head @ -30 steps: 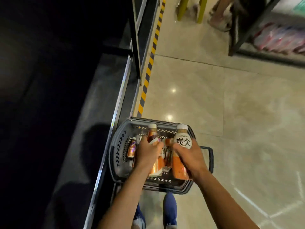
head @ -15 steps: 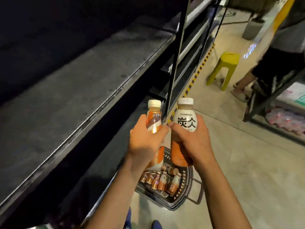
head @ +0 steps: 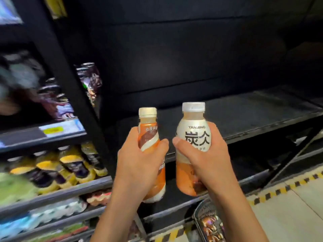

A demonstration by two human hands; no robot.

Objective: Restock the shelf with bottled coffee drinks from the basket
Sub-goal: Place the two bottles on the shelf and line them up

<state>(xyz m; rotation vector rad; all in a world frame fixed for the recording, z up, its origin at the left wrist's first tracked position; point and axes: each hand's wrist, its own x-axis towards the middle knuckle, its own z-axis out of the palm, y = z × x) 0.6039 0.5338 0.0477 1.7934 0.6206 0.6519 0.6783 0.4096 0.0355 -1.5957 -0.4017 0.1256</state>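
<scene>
A black shelving unit filled most of the head view, its dark back panel rising behind a wide dark shelf board that ran across the right bay. A black upright post leaned across the left part of the view and divided that bay from a stocked one, where blurred rows of dark bottles with yellow tops lay on a lower shelf and dark purple packs stood higher up, too smeared to name further. A pale tiled floor showed at the lower right, edged by a strip of yellow-and-black hazard tape along the foot of the unit. The basket sat on that floor at the bottom edge, partly hidden behind the right forearm, with brown-labelled bottles lying inside it. Both hands were raised in front of the shelf board, close together, thumbs nearly meeting. The left hand gripped an orange coffee bottle with a brown-and-white swirl around its middle, fingers wrapped behind it. The right hand gripped a silver-labelled coffee bottle marked TANBING, its lower half orange-brown. Both bottles stood upright, side by side and apart, held above the basket and short of the board. Each carried a pale screw cap, one on the swirl bottle and one on the silver bottle.
</scene>
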